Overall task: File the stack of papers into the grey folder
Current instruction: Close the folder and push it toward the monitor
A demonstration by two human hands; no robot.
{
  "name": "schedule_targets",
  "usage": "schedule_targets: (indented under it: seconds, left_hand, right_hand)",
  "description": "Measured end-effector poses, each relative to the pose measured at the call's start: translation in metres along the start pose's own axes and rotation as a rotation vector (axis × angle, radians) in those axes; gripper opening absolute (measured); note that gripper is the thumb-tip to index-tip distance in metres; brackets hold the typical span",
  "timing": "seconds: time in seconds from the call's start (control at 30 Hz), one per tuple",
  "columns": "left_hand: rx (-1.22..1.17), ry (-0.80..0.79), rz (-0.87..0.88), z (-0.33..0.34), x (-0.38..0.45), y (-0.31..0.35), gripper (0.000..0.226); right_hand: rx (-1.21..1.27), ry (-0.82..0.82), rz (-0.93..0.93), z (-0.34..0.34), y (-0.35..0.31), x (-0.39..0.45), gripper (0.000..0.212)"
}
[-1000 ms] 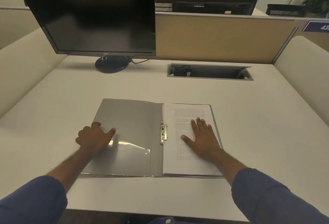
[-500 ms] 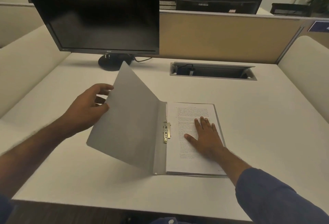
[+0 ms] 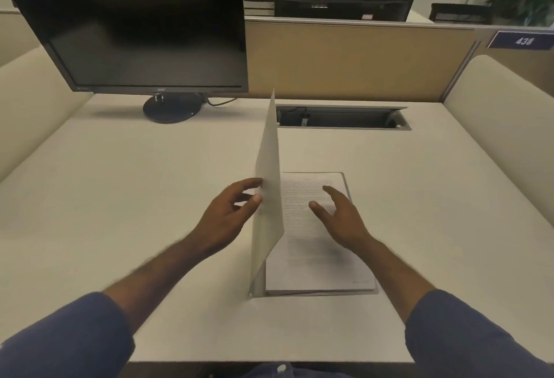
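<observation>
Left hand (image 3: 227, 212) on the folder cover (image 3: 268, 191): fingertips against its left face around mid-height, thumb near the same edge. Can't tell if it's a real pinch or just a push, the edge hides the contact. Fingers loosely curled, not fisted.

Right hand (image 3: 338, 218) spread, fingers apart, over the papers (image 3: 317, 257). Looks lifted slightly off the page, a blurred shadow sits under the palm; contact unclear. Holding nothing.

Folder (image 3: 347, 291): grey, back cover flat on the desk (image 3: 120, 182), centre, slightly right of the midline. Front cover stands close to upright, hinged on the left spine, top corner leaning a bit right toward the papers. Near bottom corner of the cover is still at desk level.

Papers: white stack with printed text, lying inside on the back cover, right of the spine, edges squared. Thin grey margin of folder shows along the right and near edges.

Binding clip not visible, the cover blocks it.

Monitor (image 3: 144, 23) far left, screen dark, on a round base. Cable tray (image 3: 341, 118) recessed in the desk, far centre, lid open, just behind the cover's top corner. Divider panel (image 3: 353, 62) behind it, tag reading 438 (image 3: 523, 40) far right.

Both forearms bare, blue sleeves (image 3: 479, 332) pushed up near the elbows.
</observation>
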State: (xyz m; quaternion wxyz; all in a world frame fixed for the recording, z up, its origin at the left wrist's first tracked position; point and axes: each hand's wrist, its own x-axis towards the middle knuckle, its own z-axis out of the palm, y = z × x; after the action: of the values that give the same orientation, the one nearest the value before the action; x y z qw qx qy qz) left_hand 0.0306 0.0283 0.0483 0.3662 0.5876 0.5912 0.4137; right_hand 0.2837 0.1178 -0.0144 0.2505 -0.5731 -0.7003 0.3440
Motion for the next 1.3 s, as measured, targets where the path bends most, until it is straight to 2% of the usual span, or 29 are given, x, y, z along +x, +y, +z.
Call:
schedule_targets:
  seconds: [0.23,0.33,0.43,0.53,0.73,0.97,1.1,1.2,1.3]
  left_hand:
    - [0.076,-0.072,-0.004,0.035,-0.003,-0.042,0.029]
    - [0.143,-0.093,0.025,0.046,-0.003,-0.054,0.028]
    - [0.244,-0.128,0.049,0.054,-0.002,-0.061,0.03]
    - [0.333,-0.13,0.072,0.061,-0.001,-0.064,0.031]
    - [0.447,-0.14,0.053,0.068,-0.003,-0.066,0.032]
    - [0.601,-0.145,0.049,0.075,0.004,-0.06,0.031]
    - [0.621,-0.108,-0.051,0.073,0.011,-0.052,0.026]
    - [0.599,-0.009,-0.266,0.072,0.015,-0.049,0.052]
    - [0.42,0.053,-0.474,0.071,0.02,-0.046,0.082]
  right_hand:
    - [0.306,0.246,0.066,-0.046,-0.009,-0.005,0.032]
    - [0.518,0.306,0.18,-0.069,-0.007,-0.006,0.029]
    - [0.622,0.262,0.29,-0.086,0.0,-0.009,0.033]
    - [0.52,0.228,0.359,-0.087,0.013,-0.012,0.034]
    - [0.131,0.18,0.363,-0.064,0.042,-0.025,0.037]
    - [-0.203,-0.031,0.302,-0.053,0.05,-0.026,0.052]
    - [-0.334,-0.116,0.285,-0.049,0.049,-0.022,0.058]
    - [-0.342,-0.131,0.273,-0.046,0.047,-0.019,0.057]
    - [-0.342,-0.146,0.257,-0.045,0.045,-0.015,0.057]
